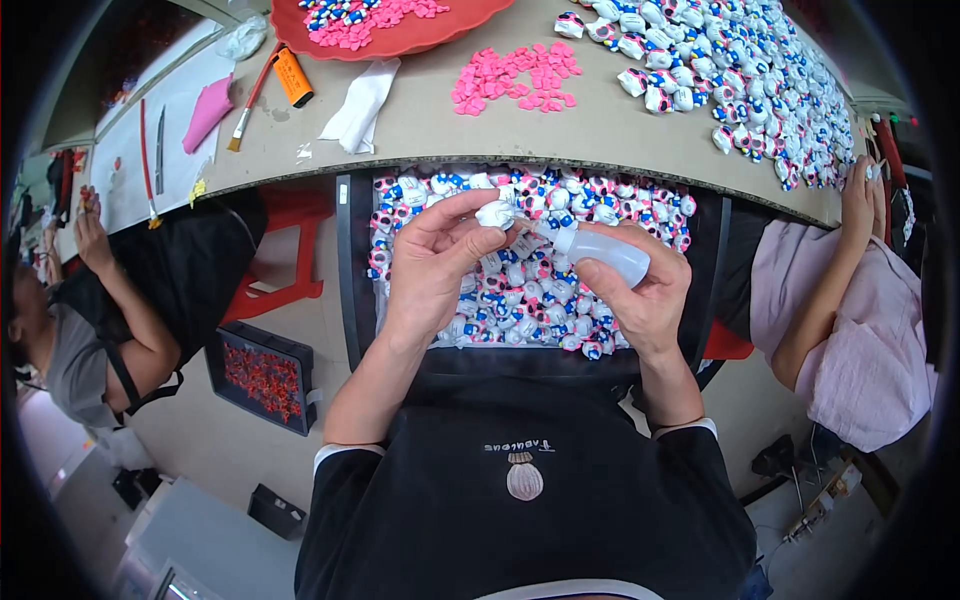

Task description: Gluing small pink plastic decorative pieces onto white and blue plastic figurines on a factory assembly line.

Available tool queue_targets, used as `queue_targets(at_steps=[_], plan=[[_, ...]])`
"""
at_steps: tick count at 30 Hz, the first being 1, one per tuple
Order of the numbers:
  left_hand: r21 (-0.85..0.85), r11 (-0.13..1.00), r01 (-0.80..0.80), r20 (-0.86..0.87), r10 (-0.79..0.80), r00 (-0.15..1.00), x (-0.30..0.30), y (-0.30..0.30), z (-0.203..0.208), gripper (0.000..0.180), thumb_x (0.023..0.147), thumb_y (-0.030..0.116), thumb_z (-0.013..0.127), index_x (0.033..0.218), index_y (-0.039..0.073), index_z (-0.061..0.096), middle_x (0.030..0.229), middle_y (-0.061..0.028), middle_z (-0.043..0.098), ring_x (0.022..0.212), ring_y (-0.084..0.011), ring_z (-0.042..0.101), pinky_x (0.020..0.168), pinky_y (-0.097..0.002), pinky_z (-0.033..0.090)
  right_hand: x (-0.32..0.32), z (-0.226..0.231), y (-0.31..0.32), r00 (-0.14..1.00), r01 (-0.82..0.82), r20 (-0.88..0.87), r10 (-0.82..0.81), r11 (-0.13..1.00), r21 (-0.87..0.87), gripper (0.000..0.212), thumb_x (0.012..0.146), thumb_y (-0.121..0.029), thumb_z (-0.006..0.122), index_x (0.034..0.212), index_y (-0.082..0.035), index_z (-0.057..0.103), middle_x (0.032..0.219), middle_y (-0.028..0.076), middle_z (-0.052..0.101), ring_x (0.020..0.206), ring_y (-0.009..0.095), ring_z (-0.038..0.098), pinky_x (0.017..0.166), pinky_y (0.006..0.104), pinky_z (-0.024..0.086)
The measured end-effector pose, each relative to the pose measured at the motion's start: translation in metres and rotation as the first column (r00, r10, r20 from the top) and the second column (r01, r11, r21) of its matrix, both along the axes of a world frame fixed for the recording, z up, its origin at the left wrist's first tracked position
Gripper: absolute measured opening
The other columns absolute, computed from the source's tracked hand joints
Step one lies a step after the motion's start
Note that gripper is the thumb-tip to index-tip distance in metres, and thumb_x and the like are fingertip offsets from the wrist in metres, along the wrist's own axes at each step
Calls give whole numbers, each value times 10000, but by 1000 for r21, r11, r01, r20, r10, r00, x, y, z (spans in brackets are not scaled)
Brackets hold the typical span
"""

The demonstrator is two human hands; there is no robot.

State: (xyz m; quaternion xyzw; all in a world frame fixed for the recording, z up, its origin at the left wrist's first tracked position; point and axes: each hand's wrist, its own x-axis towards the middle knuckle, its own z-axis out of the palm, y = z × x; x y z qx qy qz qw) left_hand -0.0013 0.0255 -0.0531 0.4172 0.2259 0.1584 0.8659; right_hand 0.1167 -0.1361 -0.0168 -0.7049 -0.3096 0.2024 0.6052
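My left hand (440, 250) pinches a small white figurine (495, 214) between thumb and fingertips, above a dark tray (357, 270). Wrapped in my right hand (645, 290) is a translucent squeeze bottle (610, 254), tilted with its narrow tip pointing left at the figurine. Whether the tip touches the figurine I cannot tell. Beneath both hands, the tray is full of small white, blue and pink figurines (540, 310).
On the table (420, 130) lie a pile of pink pieces (515, 78), many figurines (740, 80), a red plate (400, 48), an orange lighter (293, 77), a brush (240, 125) and a white cloth (362, 105). Co-workers sit at left (130, 330) and right (840, 310). A crate of red pieces (262, 378) stands on the floor.
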Motion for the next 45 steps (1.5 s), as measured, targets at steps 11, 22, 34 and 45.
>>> queue_targets(at_steps=[11, 22, 34, 45], plan=[[45, 999, -6, -13, 7, 1000, 1, 0, 0, 342, 804, 6, 636, 1137, -8, 559, 994, -136, 635, 930, -234, 634, 816, -351, 531, 0, 0, 2, 998, -20, -58, 19, 1000, -8, 276, 714, -87, 747, 957, 10, 662, 751, 85, 642, 660, 127, 598, 565, 229, 426], [51, 998, -22, -15, 23, 1000, 1, 0, -2, 338, 802, 5, 640, 1131, -1, 563, 976, -134, 641, 930, -227, 634, 821, -342, 528, 0, 4, 2, 997, -9, -83, 6, 999, -31, 255, 711, -82, 740, 937, 14, 668, 741, 86, 647, 650, 129, 597, 561, 236, 424], [30, 999, -36, -7, 37, 999, 2, 1, -1, 335, 801, 11, 643, 1126, 5, 564, 991, -129, 637, 932, -231, 633, 832, -348, 527, 0, 6, 2, 994, -8, -108, 1, 998, -67, 239, 721, -89, 731, 926, 18, 672, 739, 84, 644, 648, 126, 589, 566, 237, 419], [-26, 999, -43, 15, 44, 999, 5, -1, 3, 335, 793, -77, 612, 1118, -24, 551, 1016, -144, 629, 939, -205, 628, 833, -294, 519, 5, 6, -1, 996, -5, -92, -3, 996, -88, 242, 741, -75, 719, 954, 25, 661, 771, 74, 641, 670, 110, 589, 592, 227, 438]])
